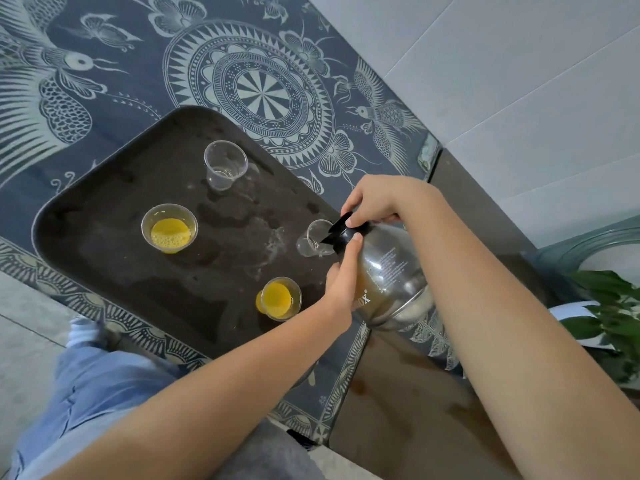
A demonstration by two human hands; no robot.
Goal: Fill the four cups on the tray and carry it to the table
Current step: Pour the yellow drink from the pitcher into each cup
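Probably a home: patterned tablecloth [138, 64], houseplant [609, 317].

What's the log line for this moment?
left hand, right hand hold jug | spout over third cup | two cups hold juice | fourth cup empty

A blue cloth [145, 81] with pale bird and flower patterns covers the surface [408, 403]. A dark tray [104, 216] lies on it, spreading left of the left hand [341, 275]. Nearer than the right hand [374, 199], the bare brown top shows, perhaps wet.

Bare forearms [242, 393], light-blue jeans [90, 393]
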